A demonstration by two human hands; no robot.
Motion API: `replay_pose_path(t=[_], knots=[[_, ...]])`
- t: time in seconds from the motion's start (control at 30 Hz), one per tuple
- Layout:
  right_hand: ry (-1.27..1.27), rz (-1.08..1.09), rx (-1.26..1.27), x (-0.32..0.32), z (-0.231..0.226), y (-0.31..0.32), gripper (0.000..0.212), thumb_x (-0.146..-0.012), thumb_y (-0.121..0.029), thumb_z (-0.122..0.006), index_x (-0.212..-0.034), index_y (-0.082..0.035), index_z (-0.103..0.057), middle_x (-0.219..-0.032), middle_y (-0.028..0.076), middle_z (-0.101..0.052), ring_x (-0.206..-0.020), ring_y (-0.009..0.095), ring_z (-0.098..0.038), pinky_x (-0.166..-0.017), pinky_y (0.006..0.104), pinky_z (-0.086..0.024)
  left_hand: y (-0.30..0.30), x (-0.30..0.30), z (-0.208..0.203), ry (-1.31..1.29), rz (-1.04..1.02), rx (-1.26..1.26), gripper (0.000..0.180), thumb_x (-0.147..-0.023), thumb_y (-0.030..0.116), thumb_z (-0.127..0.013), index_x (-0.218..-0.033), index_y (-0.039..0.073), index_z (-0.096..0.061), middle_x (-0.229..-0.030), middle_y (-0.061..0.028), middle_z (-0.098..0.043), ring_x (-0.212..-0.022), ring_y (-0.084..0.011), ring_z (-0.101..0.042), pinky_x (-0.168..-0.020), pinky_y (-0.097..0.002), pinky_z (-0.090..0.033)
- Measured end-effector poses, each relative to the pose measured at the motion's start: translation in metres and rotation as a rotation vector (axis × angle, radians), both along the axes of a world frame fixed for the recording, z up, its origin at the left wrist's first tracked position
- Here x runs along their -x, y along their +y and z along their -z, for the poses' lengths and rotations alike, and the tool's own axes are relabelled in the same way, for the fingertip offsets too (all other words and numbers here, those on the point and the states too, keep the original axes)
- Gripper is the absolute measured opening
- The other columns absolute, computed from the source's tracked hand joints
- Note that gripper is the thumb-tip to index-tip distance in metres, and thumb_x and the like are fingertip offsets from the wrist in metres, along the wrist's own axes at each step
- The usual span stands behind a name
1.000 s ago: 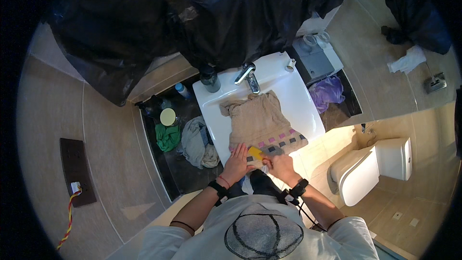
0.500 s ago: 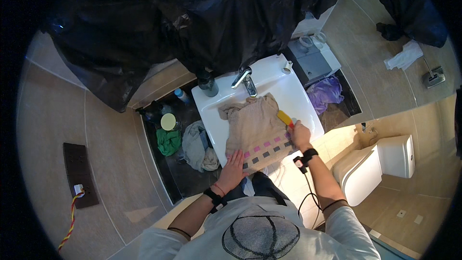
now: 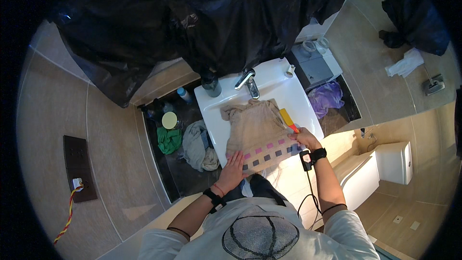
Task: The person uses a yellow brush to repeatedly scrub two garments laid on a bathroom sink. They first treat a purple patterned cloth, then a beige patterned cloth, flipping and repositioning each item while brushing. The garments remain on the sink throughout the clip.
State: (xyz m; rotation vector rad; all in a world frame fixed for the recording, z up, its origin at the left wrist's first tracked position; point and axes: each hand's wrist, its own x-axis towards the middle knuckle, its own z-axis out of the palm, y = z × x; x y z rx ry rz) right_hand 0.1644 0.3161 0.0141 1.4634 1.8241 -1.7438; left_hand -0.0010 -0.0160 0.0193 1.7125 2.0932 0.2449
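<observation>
A beige towel with rows of pink and dark grey squares is spread over the front of the white sink; its lower edge hangs past the rim. My left hand lies on the towel's near left corner, fingers stretched out. At the towel's right edge, my right hand is closed round the red handle of a brush with a yellow head. The bristle side of the brush cannot be seen. The chrome faucet stands behind the towel.
Left of the sink, the dark counter holds a green cloth, grey cloths, a pale round lid and a dark bottle. On the right are a grey box and a purple bag. A toilet stands further right.
My right hand has moved a little nearer to me and to the right, the brush with it. My left hand stays on the towel. The whole view has shifted slightly.
</observation>
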Motion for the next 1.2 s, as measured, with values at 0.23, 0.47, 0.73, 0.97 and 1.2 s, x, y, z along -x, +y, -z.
replay_pose_path(t=[0.23, 0.47, 0.73, 0.97, 1.2], knots=[[0.254, -0.121, -0.002, -0.025, -0.022, 0.018, 0.028, -0.080, -0.004, -0.073, -0.107, -0.001, -0.066, -0.074, -0.001, -0.063, -0.059, 0.007, -0.057, -0.054, 0.0215, -0.046, 0.001, -0.001, -0.001, 0.007, 0.010, -0.021, 0.081, -0.083, 0.038, -0.068, -0.141, -0.009, -0.035, -0.152, -0.0214, -0.030, -0.142, -0.0340, -0.027, -0.116, -0.0454, -0.026], [-0.224, -0.376, -0.765, -0.036, -0.026, -0.001, 0.032, -0.076, -0.033, -0.075, -0.092, -0.006, -0.070, -0.086, 0.019, -0.069, -0.081, 0.037, -0.067, -0.073, 0.0459, -0.052, -0.005, -0.015, -0.020, -0.075, 0.097, -0.056, 0.072, -0.087, 0.034, -0.066, -0.139, -0.007, -0.038, -0.148, -0.0232, -0.035, -0.140, -0.0365, -0.031, -0.114, -0.0466, -0.029], [0.066, -0.206, -1.006, -0.016, -0.028, -0.077, 0.054, -0.085, -0.049, -0.067, -0.110, -0.004, -0.051, -0.075, 0.019, -0.066, -0.072, 0.042, -0.065, -0.058, 0.0492, -0.050, 0.021, -0.001, -0.020, -0.113, -0.051, -0.084, 0.070, -0.088, 0.036, -0.064, -0.138, -0.008, -0.039, -0.144, -0.0250, -0.038, -0.137, -0.0407, -0.033, -0.113, -0.0478, -0.029], [-0.029, -0.591, -1.018, -0.011, 0.006, -0.127, 0.027, -0.082, -0.028, -0.067, -0.067, -0.007, -0.072, -0.063, 0.016, -0.065, -0.063, 0.035, -0.066, -0.056, 0.0465, -0.051, 0.014, -0.003, 0.014, 0.028, -0.065, -0.130, 0.078, -0.089, 0.043, -0.061, -0.137, -0.013, -0.036, -0.145, -0.0287, -0.035, -0.138, -0.0429, -0.031, -0.114, -0.0489, -0.026], [-0.303, -0.545, -1.171, -0.011, -0.006, -0.079, 0.019, -0.079, -0.028, -0.069, -0.076, -0.010, -0.074, -0.064, 0.018, -0.064, -0.059, 0.033, -0.066, -0.056, 0.0430, -0.051, 0.021, -0.001, 0.011, -0.006, -0.054, -0.122, 0.078, -0.089, 0.045, -0.060, -0.136, -0.013, -0.037, -0.145, -0.0292, -0.034, -0.138, -0.0429, -0.031, -0.114, -0.0493, -0.027]])
